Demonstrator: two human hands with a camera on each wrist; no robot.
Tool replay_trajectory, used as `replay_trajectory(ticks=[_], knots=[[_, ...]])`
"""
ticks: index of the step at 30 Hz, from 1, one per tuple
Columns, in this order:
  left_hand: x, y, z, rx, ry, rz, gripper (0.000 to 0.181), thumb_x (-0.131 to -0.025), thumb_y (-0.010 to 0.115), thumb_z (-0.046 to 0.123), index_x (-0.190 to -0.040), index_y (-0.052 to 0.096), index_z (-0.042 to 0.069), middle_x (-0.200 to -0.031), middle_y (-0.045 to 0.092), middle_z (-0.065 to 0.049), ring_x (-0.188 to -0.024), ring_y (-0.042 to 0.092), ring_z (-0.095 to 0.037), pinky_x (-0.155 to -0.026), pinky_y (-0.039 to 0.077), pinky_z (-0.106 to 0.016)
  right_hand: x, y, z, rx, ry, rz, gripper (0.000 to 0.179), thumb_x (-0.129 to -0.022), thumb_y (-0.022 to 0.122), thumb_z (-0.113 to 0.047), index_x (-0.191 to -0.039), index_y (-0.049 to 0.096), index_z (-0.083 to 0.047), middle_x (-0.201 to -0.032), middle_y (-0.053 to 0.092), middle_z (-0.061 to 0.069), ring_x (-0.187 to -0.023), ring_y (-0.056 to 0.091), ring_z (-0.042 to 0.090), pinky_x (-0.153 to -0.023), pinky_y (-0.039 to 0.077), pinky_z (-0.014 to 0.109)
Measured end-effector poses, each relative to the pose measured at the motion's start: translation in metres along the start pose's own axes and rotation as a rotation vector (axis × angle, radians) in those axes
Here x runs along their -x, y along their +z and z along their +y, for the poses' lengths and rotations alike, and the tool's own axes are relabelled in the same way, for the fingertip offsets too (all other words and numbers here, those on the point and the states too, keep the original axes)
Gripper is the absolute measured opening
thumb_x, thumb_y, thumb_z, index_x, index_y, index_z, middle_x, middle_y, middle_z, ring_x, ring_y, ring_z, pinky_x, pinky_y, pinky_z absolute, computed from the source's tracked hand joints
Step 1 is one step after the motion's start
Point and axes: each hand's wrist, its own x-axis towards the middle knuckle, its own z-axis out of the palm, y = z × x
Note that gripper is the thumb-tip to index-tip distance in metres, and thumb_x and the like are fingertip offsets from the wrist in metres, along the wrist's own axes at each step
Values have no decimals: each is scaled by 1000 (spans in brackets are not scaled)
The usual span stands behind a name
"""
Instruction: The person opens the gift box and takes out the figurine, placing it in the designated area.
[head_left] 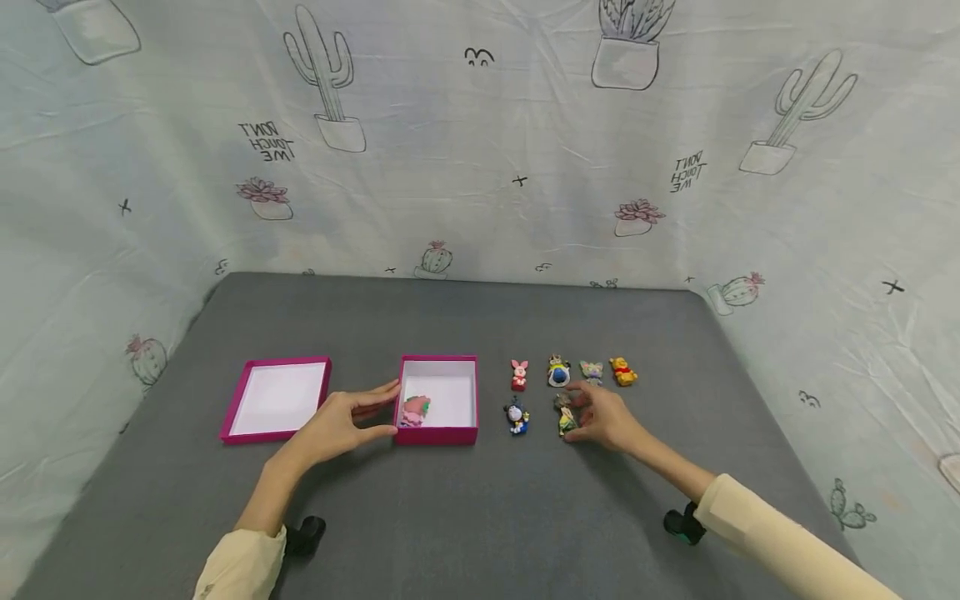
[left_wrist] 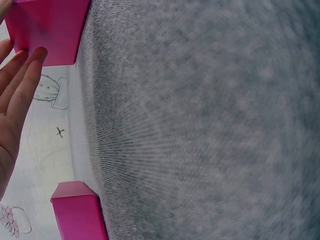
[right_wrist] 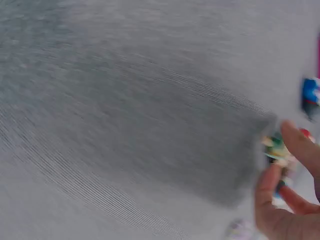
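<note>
My right hand (head_left: 602, 417) narrowly brackets the green-yellow figurine (head_left: 566, 422) right of the box (head_left: 436, 436); pinch unclear, slack fingertips could drop it.

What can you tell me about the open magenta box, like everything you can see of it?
The open box looks like cardboard, with magenta outer walls, a thin magenta rim and a plain white interior. It appears roughly square and stands upright on the gray tabletop, right of a shallow magenta-rimmed lid. A pink figurine lies in its near left corner; the rest of its floor is bare. The left grip rests its fingers and thumb against the left side.
</note>
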Motion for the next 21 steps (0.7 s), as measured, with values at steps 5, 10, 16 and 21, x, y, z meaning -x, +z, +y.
replay_trajectory(ticks=[5, 10, 16, 21], knots=[[-3, 0, 1, 14, 8, -4, 68, -77, 81, 17, -137, 52, 5, -142, 47, -11, -123, 53, -26, -93, 49, -40, -6, -19, -15, 20, -80, 19, 60, -77, 82, -21, -126, 56, 4, -93, 60, 15, -64, 52, 9, -55, 47, 27], [-6, 0, 1, 13, 1, -14, 67, -77, 81, 18, -137, 53, 7, -142, 47, -8, -125, 51, -24, -93, 49, -37, -33, -17, -28, -243, -306, -43, 45, -82, 76, -13, -124, 62, -3, -95, 61, 13, -81, 55, 21, -71, 52, 33], [-11, 3, 3, 42, 15, -44, 65, -80, 79, 23, -136, 53, 3, -142, 47, -8, -128, 48, -24, -95, 49, -35, -61, -11, -38, -471, -378, -140, 35, -82, 74, -4, -116, 66, 0, -99, 61, 13, -86, 56, 26, -77, 53, 29], [-1, 0, 4, 29, -21, -7, 67, -78, 81, 18, -137, 53, 5, -143, 47, -9, -125, 51, -24, -93, 49, -36, -61, -31, -25, -449, -265, -109, 28, -82, 75, -4, -109, 67, 1, -94, 63, 12, -80, 57, 15, -70, 52, 25]])
